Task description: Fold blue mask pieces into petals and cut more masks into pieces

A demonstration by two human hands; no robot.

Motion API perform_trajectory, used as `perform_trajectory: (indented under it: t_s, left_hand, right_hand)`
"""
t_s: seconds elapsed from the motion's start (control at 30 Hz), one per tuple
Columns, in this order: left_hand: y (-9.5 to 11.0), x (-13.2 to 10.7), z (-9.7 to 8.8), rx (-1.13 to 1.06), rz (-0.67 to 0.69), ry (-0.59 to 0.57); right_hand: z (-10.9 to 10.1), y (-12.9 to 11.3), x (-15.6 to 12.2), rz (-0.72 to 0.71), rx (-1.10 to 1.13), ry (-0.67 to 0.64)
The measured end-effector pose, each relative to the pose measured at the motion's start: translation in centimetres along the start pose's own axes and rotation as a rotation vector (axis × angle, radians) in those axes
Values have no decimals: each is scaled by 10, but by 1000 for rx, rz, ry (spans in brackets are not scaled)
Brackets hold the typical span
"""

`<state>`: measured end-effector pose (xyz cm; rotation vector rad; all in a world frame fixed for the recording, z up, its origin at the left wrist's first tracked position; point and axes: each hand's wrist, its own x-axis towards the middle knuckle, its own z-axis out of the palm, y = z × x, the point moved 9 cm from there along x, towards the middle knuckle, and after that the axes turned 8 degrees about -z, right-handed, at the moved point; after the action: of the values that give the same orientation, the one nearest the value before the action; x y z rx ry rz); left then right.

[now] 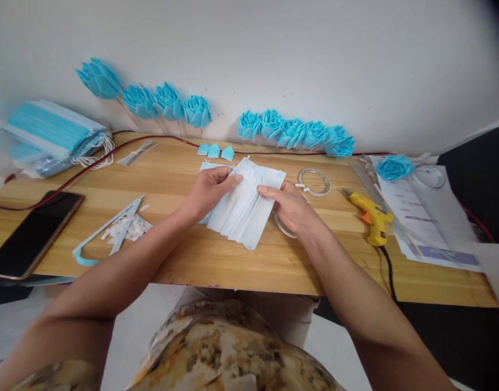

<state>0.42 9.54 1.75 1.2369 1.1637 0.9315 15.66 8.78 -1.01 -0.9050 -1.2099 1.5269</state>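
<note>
A pale blue pleated face mask sheet lies spread over the middle of the wooden table. My left hand grips its left upper edge, fingers curled around the fabric. My right hand pinches its right edge between thumb and forefinger. Under my right hand a tape roll partly shows. Three small folded blue petals sit just behind the sheet.
Blue fabric roses lean along the wall, more at left. A mask stack sits far left, a phone front left, cut strips, clear tape ring, yellow glue gun, papers right.
</note>
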Motion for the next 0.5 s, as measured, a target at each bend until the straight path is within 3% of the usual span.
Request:
perform_trajectory:
  t_s: [0.33, 0.5]
  left_hand:
    - [0, 2, -17, -137, 52, 136]
    - [-8, 6, -3, -175, 3, -5]
  right_hand:
    - [17, 4, -6, 47, -68, -170]
    - [4, 7, -4, 49, -69, -53]
